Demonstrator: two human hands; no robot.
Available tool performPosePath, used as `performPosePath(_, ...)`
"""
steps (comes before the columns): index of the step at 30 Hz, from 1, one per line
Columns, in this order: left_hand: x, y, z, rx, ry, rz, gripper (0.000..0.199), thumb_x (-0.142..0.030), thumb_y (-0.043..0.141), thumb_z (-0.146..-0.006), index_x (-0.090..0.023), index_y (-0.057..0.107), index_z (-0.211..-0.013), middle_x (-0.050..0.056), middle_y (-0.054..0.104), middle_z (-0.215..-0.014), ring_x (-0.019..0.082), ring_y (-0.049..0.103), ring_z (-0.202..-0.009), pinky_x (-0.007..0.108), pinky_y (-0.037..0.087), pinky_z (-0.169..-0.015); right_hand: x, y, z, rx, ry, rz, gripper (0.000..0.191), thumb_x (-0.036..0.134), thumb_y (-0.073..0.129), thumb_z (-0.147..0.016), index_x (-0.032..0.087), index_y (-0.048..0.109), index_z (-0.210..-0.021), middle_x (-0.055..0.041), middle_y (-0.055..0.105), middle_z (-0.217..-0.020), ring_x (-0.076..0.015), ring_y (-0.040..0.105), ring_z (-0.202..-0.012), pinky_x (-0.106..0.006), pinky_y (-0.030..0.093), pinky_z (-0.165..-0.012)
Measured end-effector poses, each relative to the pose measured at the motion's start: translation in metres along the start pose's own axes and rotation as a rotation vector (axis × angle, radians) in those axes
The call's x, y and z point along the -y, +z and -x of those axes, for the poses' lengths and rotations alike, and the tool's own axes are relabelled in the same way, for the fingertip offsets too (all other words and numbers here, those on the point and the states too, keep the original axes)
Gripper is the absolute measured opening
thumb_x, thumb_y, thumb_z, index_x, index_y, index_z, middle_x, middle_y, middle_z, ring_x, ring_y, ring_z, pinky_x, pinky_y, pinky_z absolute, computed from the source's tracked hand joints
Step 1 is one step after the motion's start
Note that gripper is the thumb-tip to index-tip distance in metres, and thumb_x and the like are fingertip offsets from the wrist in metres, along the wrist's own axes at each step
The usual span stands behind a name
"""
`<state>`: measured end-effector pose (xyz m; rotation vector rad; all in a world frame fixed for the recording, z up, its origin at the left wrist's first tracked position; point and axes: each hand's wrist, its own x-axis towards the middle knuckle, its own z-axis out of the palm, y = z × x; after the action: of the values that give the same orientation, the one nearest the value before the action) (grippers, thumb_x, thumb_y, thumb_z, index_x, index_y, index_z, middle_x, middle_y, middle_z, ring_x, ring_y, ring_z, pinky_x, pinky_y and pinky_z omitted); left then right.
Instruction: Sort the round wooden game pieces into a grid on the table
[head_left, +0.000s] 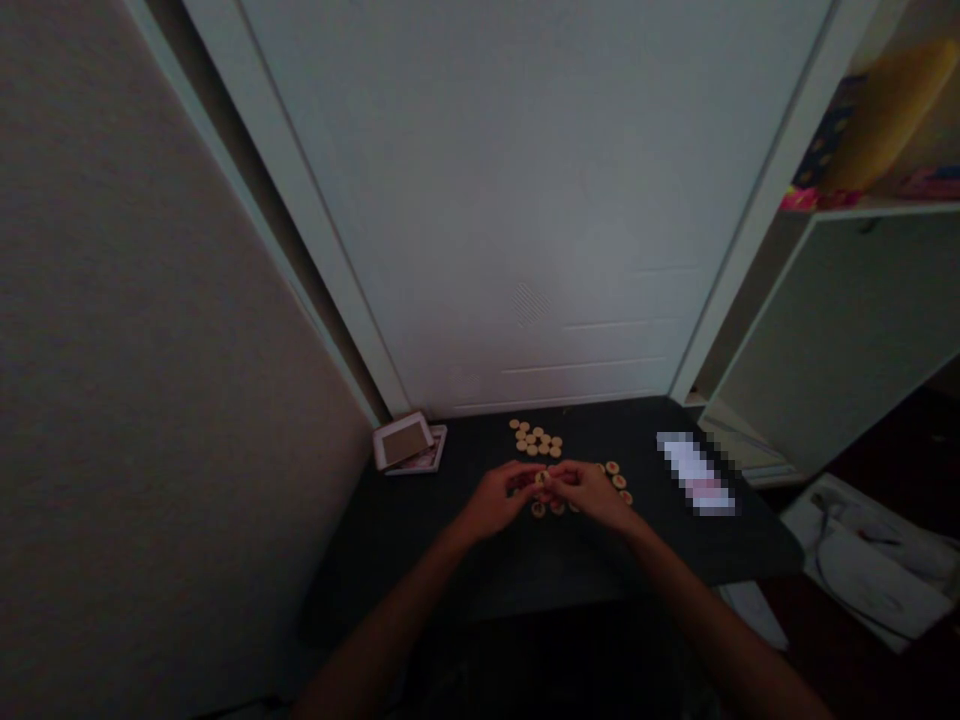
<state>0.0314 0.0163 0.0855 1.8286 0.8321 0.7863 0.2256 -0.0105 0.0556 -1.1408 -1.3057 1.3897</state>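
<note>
Over the dark table, my left hand (496,502) and my right hand (596,492) meet fingertip to fingertip around a round wooden xiangqi piece (541,479). Both hands are closed in a pinch on it, and a dark mark shows on its face. More marked pieces (557,508) lie just below and between my hands, some of them partly hidden by the fingers. To the right of my right hand, several pieces (619,482) with reddish marks form a short slanting line. Beyond my hands sits a loose cluster of plain-faced pieces (532,439).
At the table's back left, an open box lid (404,442) rests on a box (435,455). A pixelated bright object (694,472) lies on the right side of the dark table (450,570). A white panel (525,200) rises behind, with a wall (150,350) close on the left.
</note>
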Motion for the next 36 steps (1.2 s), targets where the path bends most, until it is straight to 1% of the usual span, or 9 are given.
performPosePath(6, 0.002, 0.000, 0.005, 0.036, 0.071, -0.149, 0.030, -0.037, 0.060, -0.088, -0.022, 0.070, -0.112, 0.007, 0.068, -0.104, 0.020, 0.062, -0.096, 0.032, 0.048, -0.091, -0.007, 0.001, -0.002, -0.015, 0.011, 0.043, 0.046, 0.055, 0.073, -0.071, 0.013, 0.066, -0.086, -0.0061, 0.073, -0.071, -0.0149, 0.068, -0.062, -0.026, 0.052, -0.060)
performPosePath(10, 0.006, 0.000, 0.008, 0.039, 0.103, -0.202, 0.029, -0.035, 0.060, -0.088, -0.022, 0.070, -0.111, 0.007, 0.069, -0.103, 0.020, 0.062, -0.095, 0.031, 0.047, -0.090, -0.008, 0.004, -0.001, 0.016, 0.023, 0.071, 0.044, 0.056, 0.070, -0.074, 0.013, 0.064, -0.082, -0.0049, 0.072, -0.068, -0.0141, 0.067, -0.058, -0.025, 0.052, -0.058)
performPosePath(16, 0.013, 0.000, 0.012, 0.055, 0.113, -0.171, 0.026, -0.032, 0.057, -0.091, -0.021, 0.070, -0.110, 0.007, 0.068, -0.106, 0.019, 0.063, -0.097, 0.032, 0.050, -0.091, -0.008, 0.009, 0.005, 0.061, 0.040, 0.062, 0.039, 0.053, 0.066, -0.079, 0.015, 0.063, -0.083, -0.0060, 0.074, -0.076, -0.0172, 0.071, -0.068, -0.030, 0.057, -0.066)
performPosePath(21, 0.020, 0.001, 0.015, 0.051, 0.109, -0.110, 0.027, -0.031, 0.060, -0.089, -0.020, 0.068, -0.113, 0.007, 0.067, -0.109, 0.019, 0.064, -0.101, 0.034, 0.052, -0.093, -0.011, 0.005, 0.007, 0.112, 0.072, 0.035, 0.037, 0.052, 0.063, -0.081, 0.015, 0.063, -0.087, -0.0069, 0.075, -0.081, -0.0194, 0.072, -0.076, -0.033, 0.058, -0.073)
performPosePath(24, 0.024, 0.003, 0.015, 0.042, 0.101, -0.075, 0.029, -0.030, 0.060, -0.090, -0.020, 0.066, -0.116, 0.007, 0.066, -0.113, 0.020, 0.064, -0.104, 0.035, 0.052, -0.094, -0.010, 0.003, 0.007, 0.142, 0.087, 0.017, 0.036, 0.051, 0.064, -0.080, 0.016, 0.063, -0.085, -0.0065, 0.075, -0.081, -0.0195, 0.073, -0.077, -0.033, 0.058, -0.075)
performPosePath(26, 0.026, 0.005, 0.014, 0.042, 0.095, -0.066, 0.030, -0.031, 0.060, -0.089, -0.021, 0.066, -0.116, 0.007, 0.064, -0.115, 0.020, 0.064, -0.105, 0.035, 0.052, -0.096, -0.009, 0.002, 0.006, 0.139, 0.085, 0.020, 0.035, 0.050, 0.067, -0.078, 0.016, 0.062, -0.084, -0.0057, 0.075, -0.079, -0.0189, 0.072, -0.074, -0.032, 0.058, -0.073)
performPosePath(30, 0.026, 0.005, 0.014, 0.073, 0.116, -0.079, 0.028, -0.030, 0.058, -0.091, -0.021, 0.066, -0.116, 0.006, 0.064, -0.113, 0.018, 0.064, -0.103, 0.034, 0.051, -0.096, -0.009, 0.002, 0.001, 0.123, 0.092, 0.048, 0.038, 0.052, 0.070, -0.075, 0.016, 0.060, -0.082, -0.0050, 0.074, -0.073, -0.0171, 0.071, -0.065, -0.028, 0.057, -0.062)
performPosePath(32, 0.025, 0.002, 0.013, 0.080, 0.125, -0.104, 0.028, -0.030, 0.058, -0.091, -0.021, 0.066, -0.116, 0.007, 0.065, -0.110, 0.018, 0.064, -0.102, 0.033, 0.051, -0.095, -0.009, 0.003, -0.001, 0.134, 0.103, 0.051, 0.041, 0.054, 0.071, -0.075, 0.015, 0.060, -0.082, -0.0057, 0.073, -0.073, -0.0168, 0.071, -0.063, -0.027, 0.057, -0.059)
performPosePath(36, 0.024, -0.010, 0.010, 0.086, 0.123, -0.134, 0.028, -0.031, 0.058, -0.091, -0.021, 0.066, -0.116, 0.007, 0.066, -0.108, 0.019, 0.064, -0.101, 0.034, 0.052, -0.093, -0.002, 0.005, -0.008, 0.171, 0.087, 0.057, 0.041, 0.055, 0.068, -0.078, 0.015, 0.061, -0.084, -0.0075, 0.074, -0.076, -0.0167, 0.071, -0.066, -0.027, 0.057, -0.060)
